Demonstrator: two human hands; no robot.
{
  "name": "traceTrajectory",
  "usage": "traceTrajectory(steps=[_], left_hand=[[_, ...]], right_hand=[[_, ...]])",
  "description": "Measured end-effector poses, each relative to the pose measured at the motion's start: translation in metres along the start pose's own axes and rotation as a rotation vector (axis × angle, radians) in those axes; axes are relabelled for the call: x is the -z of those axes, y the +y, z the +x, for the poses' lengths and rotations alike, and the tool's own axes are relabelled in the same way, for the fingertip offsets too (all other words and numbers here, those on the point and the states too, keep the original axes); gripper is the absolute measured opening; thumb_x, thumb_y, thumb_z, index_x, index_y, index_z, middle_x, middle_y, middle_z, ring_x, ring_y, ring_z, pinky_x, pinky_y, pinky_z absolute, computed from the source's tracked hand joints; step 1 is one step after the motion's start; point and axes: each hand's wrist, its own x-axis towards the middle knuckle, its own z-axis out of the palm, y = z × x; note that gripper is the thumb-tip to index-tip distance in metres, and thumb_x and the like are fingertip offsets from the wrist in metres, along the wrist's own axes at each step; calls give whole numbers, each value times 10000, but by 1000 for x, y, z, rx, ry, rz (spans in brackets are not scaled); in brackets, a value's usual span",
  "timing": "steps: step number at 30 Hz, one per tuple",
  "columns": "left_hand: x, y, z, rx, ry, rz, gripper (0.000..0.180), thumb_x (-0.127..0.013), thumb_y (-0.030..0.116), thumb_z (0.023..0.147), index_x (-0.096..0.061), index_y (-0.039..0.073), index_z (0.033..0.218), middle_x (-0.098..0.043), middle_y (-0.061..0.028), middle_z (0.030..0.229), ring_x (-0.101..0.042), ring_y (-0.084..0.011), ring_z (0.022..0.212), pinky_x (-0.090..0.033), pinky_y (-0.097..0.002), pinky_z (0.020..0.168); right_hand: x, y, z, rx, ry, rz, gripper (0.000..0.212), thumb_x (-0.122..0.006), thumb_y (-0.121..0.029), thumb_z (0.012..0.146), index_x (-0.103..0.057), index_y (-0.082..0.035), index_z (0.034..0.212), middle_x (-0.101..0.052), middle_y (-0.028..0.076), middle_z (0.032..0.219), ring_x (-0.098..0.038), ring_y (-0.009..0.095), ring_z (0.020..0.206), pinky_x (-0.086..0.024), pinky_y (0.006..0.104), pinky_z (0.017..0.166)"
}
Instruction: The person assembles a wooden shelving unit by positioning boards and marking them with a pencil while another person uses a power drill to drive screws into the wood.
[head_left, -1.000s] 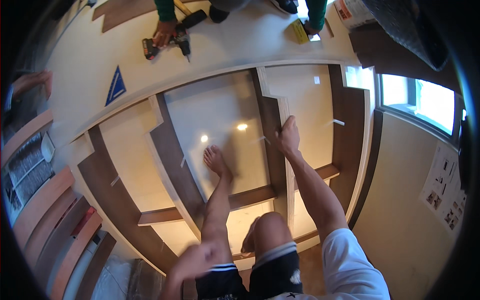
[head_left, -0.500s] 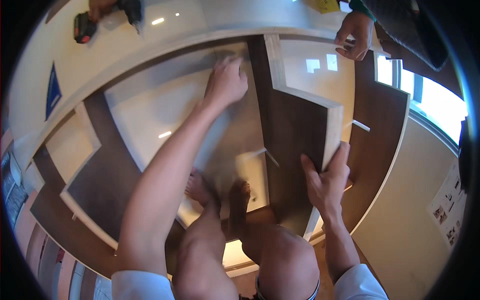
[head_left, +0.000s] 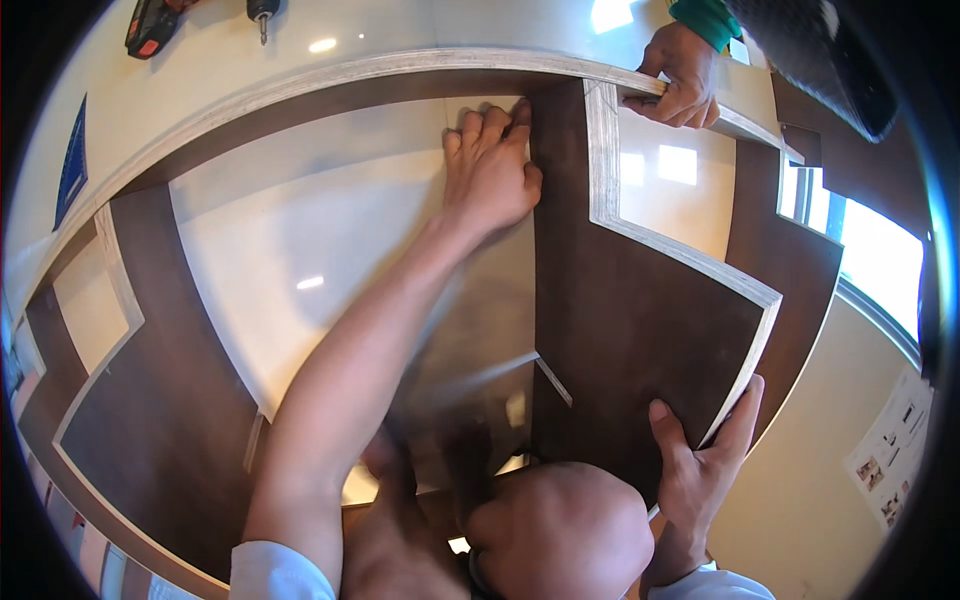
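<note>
Clamped around the near lower corner of the dark brown divider panel (head_left: 640, 330), my right hand (head_left: 700, 470) has its thumb lying on the panel's dark face and its fingers wrapped over the pale plywood edge, so the grip is closed on the board. Up at the far end of that same panel, my left hand (head_left: 490, 175) is spread flat, fingers together and pointing toward the long curved top board (head_left: 400, 70), with the fingertips pushed into the corner where the panel meets that board; it presses rather than grasps, and the palm lies on the glossy white floor (head_left: 300, 240) seen through the frame just beside the panel's left face. I read the panel as standing on edge inside the shelf frame, its stepped pale edge running from the top board down toward my right hand. Beyond the panel's far end, another person's hand (head_left: 680, 75) with a green sleeve cuff grips the edge of the top board. Farther past the top board, a cordless drill (head_left: 150, 25) lies on the floor near the upper left. My bent knee (head_left: 560, 530) sits just below the panel's near end, between my two forearms.
</note>
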Motion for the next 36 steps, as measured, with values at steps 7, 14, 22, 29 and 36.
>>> traceTrajectory(steps=[7, 14, 22, 29, 36], left_hand=[[23, 1, 18, 199, -317, -51, 845, -733, 347, 885, -455, 72, 1633, -511, -211, 1584, -382, -442, 1511, -290, -644, 1211], [91, 30, 26, -129, 262, -134, 339, -762, 74, 835, -762, 28, 1171, -698, -124, 1008, -676, -344, 926, -554, -457, 859], [152, 30, 92, -253, -248, 118, 477, -867, 209, 821, -705, 35, 1235, -754, -173, 1184, -700, -409, 1146, -562, -524, 967], [140, 13, 102, -135, -511, 338, 668, -892, 296, 810, -657, 54, 1387, -752, -254, 1210, -707, -443, 1156, -560, -510, 990], [130, 34, 93, -82, -348, 434, 446, -882, 327, 822, -747, 35, 1132, -778, -248, 975, -745, -464, 979, -591, -539, 881]], right_hand=[[-2, -3, 1, -4, -20, 13, 526, -825, 12, 831, -520, -16, 1258, -719, 151, 1024, -723, 259, 938, -555, 378, 853], [5, 5, 3, 66, -1, -53, 496, -839, -45, 836, -524, -21, 1219, -745, 218, 924, -767, 415, 855, -577, 429, 755], [5, -6, 3, 3, 5, -24, 456, -834, -113, 841, -556, -35, 1195, -718, 265, 896, -731, 491, 856, -573, 467, 734], [6, 6, 6, -16, 32, 63, 440, -841, -115, 824, -580, -42, 1170, -710, 259, 862, -725, 473, 802, -567, 462, 712], [9, 10, 5, 20, 67, 85, 448, -820, -91, 781, -592, -44, 1164, -702, 244, 844, -722, 459, 798, -566, 445, 719]])
